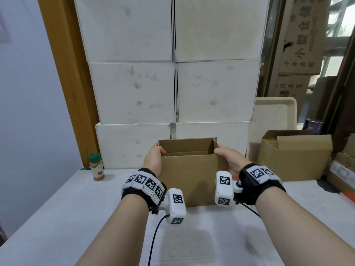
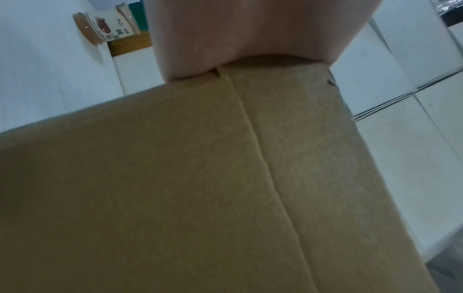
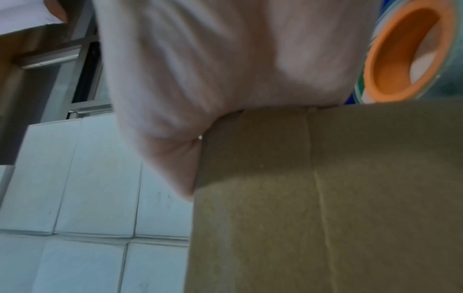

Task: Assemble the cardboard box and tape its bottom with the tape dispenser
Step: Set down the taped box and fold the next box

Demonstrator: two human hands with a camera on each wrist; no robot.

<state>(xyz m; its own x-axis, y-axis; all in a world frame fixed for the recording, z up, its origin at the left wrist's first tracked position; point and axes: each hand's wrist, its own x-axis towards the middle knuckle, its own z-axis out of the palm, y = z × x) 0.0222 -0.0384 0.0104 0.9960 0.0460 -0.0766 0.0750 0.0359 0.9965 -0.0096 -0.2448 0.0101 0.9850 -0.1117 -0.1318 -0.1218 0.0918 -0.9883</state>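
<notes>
A brown cardboard box (image 1: 189, 175) stands upright on the white table (image 1: 67, 217), its top open with the flaps up. My left hand (image 1: 153, 157) grips the box's upper left edge and my right hand (image 1: 228, 157) grips the upper right edge, fingers curled over the rim. The left wrist view shows the left hand (image 2: 225, 35) against the box's side wall (image 2: 200, 178). In the right wrist view the right hand (image 3: 200, 69) is on the box corner (image 3: 325, 198). Behind it is a tape roll with an orange core (image 3: 406, 55). The box's bottom is hidden.
Stacked white boxes (image 1: 172, 83) form a wall right behind the box. A green-capped spice bottle (image 1: 96, 167) stands at the table's back left. Another open cardboard box (image 1: 294, 156) and a beige tray (image 1: 274, 112) sit at the right. An orange item (image 1: 346, 193) shows at the right edge.
</notes>
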